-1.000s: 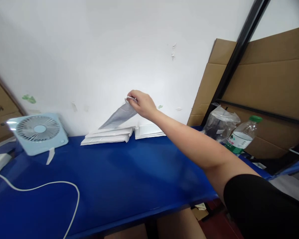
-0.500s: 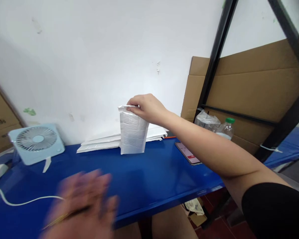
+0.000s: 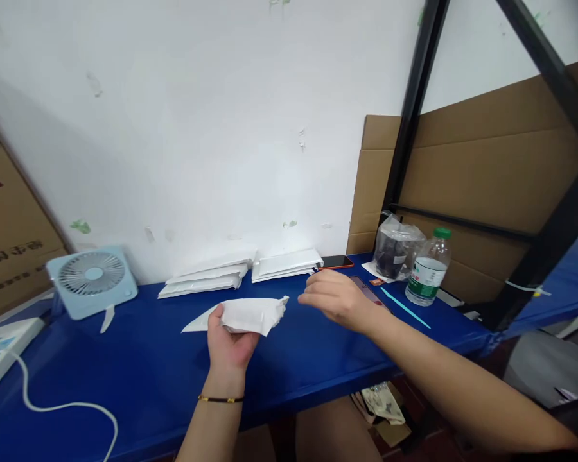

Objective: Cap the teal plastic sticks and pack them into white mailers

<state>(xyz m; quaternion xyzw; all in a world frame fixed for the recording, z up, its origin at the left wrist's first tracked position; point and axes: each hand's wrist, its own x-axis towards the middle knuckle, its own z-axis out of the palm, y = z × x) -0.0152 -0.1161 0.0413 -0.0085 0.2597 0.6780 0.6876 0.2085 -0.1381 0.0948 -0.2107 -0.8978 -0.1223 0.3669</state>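
The packet (image 3: 253, 314) is above the bench (image 3: 173, 385), in the left hand (image 3: 234, 346), thumb on top and the other fingers beneath; the right hand (image 3: 337, 295) hangs apart from it, just to its right, fingers drawn close together; whether they pinch anything I cannot tell; the packet could twist or slip, since one hand alone bears it and its crumpled right end juts out unsupported; if that end is open, anything inside could slide out when it tips; the two piles, the left stack (image 3: 207, 273) and the right stack (image 3: 286, 264), lie loose against the wall, so a careless brush could make them slide; the right forearm passes close to a phone (image 3: 366, 289) and a teal stick (image 3: 404, 307), and a sweep outward could shift these or topple the bottle (image 3: 428, 269); most of the left fingers are hidden under the packet, and its contents do not show; the pointed part left of the thumb is perhaps the same packet, perhaps a second one; the phone is partly covered by the right hand and wrist; the power strip (image 3: 9, 343) is cut off at the left edge
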